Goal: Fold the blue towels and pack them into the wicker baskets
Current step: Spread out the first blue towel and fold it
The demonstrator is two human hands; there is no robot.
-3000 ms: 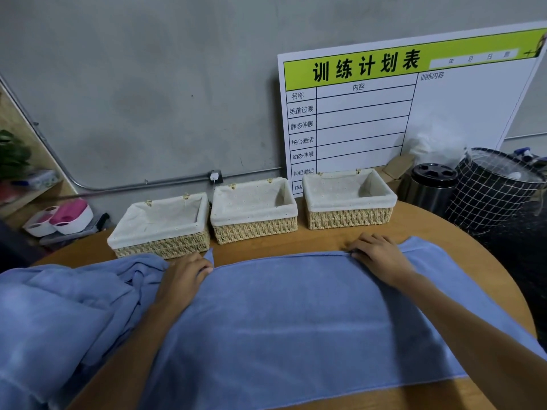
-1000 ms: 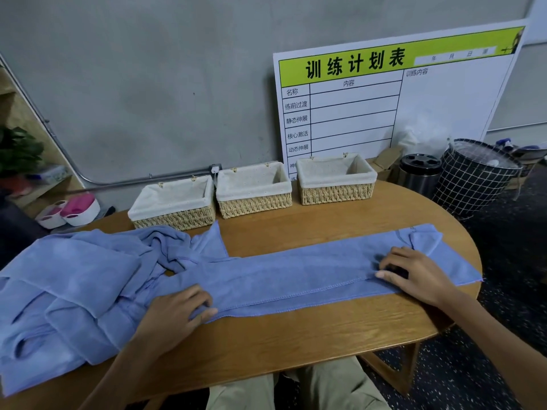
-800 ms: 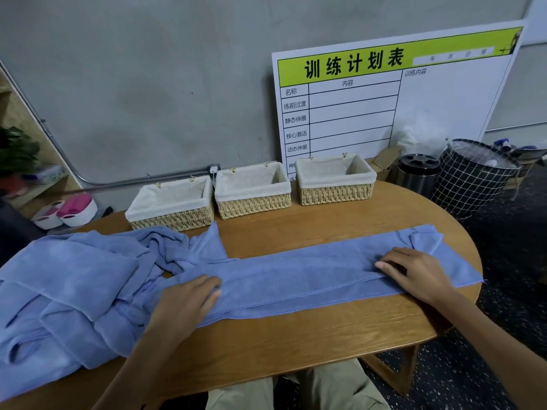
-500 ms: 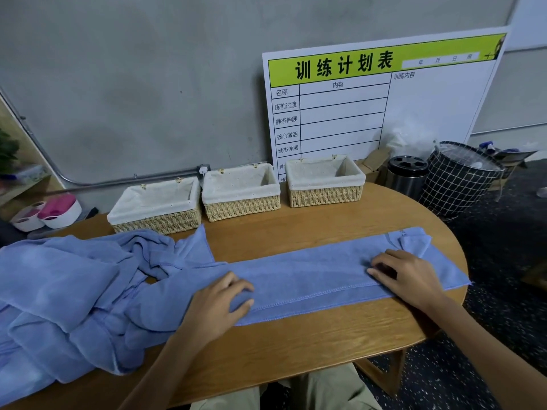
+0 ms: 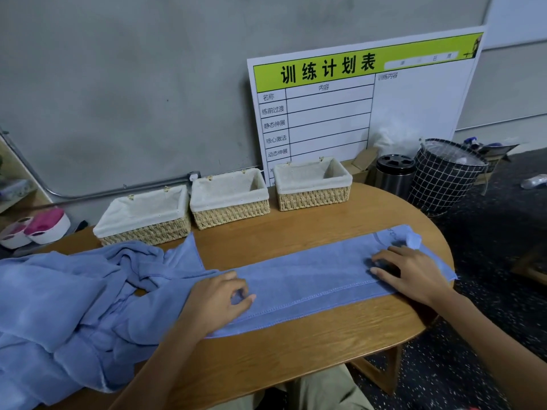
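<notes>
- The left hand (image 5: pixel 217 300) rests on the left end of a folded towel (image 5: pixel 310 276), thumb and forefinger pinching the cloth.
- The right hand (image 5: pixel 411 273) presses the towel's right end — fingers bent, holding nothing.
- A towel heap (image 5: pixel 65 306) lies left on the table (image 5: pixel 296 350).
- Three baskets (image 5: pixel 229 199) line the far edge — unfilled.

Blue towels (image 5: pixel 310 276), cream-lined straw-coloured wicker baskets (image 5: pixel 231 214), a black white-gridded hamper (image 5: pixel 444 179), a green-bannered white board (image 5: pixel 414 99).

we see matt terry towel (image 5: pixel 310 270), grainy wood table (image 5: pixel 296 344), woven wicker baskets (image 5: pixel 231 216) with cloth liners.
</notes>
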